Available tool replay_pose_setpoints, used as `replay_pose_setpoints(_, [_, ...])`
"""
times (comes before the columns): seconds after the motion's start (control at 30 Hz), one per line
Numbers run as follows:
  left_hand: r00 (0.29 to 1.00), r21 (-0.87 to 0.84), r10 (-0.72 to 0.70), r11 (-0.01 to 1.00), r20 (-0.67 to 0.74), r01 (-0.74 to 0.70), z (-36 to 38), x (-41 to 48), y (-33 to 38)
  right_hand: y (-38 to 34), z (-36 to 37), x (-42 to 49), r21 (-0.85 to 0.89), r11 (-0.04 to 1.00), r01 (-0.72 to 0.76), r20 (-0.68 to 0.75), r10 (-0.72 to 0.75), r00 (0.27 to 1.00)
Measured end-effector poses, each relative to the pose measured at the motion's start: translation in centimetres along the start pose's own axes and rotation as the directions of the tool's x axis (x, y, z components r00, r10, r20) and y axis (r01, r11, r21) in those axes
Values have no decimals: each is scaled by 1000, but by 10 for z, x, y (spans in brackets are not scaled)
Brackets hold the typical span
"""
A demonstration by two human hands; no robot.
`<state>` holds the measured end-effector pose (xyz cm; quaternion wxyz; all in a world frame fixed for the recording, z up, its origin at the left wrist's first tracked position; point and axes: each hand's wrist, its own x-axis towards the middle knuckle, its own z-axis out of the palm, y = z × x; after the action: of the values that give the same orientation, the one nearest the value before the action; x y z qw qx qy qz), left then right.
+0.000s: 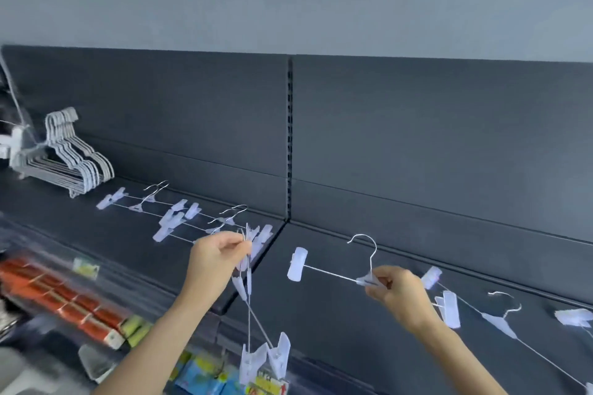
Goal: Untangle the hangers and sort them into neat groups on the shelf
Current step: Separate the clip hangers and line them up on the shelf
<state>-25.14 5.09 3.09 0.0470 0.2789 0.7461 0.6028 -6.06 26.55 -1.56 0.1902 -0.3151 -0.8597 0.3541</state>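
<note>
Head cam: L hand (218, 253) at 6 o'clock, thumb + fingers pinching top ends of dangling pair (279, 354) of clip hangers; clips hang down past shelf (321, 314) front edge. R hand (398, 292) at 4 o'clock, fingers curled round middle of single hanger (297, 263), hook up, over shelf. Row of clip hangers (173, 215) lies at 9 o'clock; white hanger stack (64, 157) at 10. Loose hangers (500, 321) on shelf at 3-4 o'clock.
</note>
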Motion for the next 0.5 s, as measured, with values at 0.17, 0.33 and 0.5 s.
replay_pose_setpoints(0.17, [999, 41, -10, 999, -46, 12, -100, 31, -47, -59, 95, 24, -2, 1000, -26, -27, 26, 999])
replay_pose_setpoints(0.33, [997, 66, -23, 997, -80, 28, -176, 65, -91, -113, 184, 45, -67, 994, -85, -56, 81, 995])
replay_pose_setpoints(0.5, [994, 71, -35, 997, -101, 42, -218, 92, -120, -163, 250, 72, -137, 989, -48, -51, 41, 998])
